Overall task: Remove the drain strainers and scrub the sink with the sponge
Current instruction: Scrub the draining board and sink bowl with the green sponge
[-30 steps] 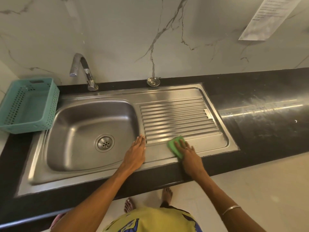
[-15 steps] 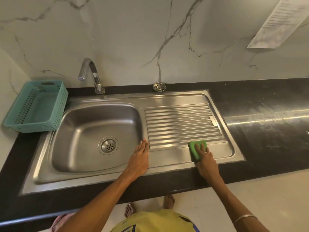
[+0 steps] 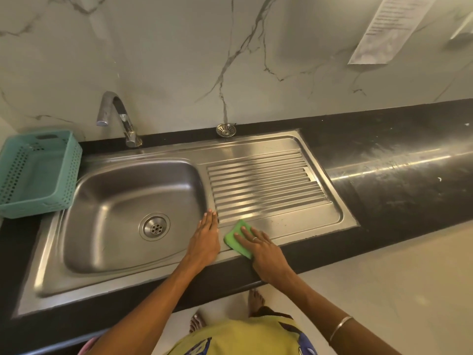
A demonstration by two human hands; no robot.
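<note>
A steel sink [image 3: 115, 280] with a ribbed drainboard [image 3: 263, 185] is set in a black counter. My right hand [image 3: 263, 249] presses a green sponge [image 3: 236, 238] flat on the drainboard's front strip, just right of the basin. My left hand [image 3: 206, 239] lies flat, fingers together, on the ridge between basin and drainboard, holding nothing. A round drain [image 3: 154, 226] sits in the basin floor. One drain strainer [image 3: 225, 130] rests on the counter behind the drainboard.
A teal perforated basket [image 3: 38, 172] stands on the counter left of the sink. A chrome tap [image 3: 120, 119] rises behind the basin. The black counter [image 3: 399, 180] runs on to the right. A paper sheet [image 3: 384, 26] hangs on the marble wall.
My right hand slid the sponge right along the front strip, then back left, close to my left hand. The left hand stayed in place.
</note>
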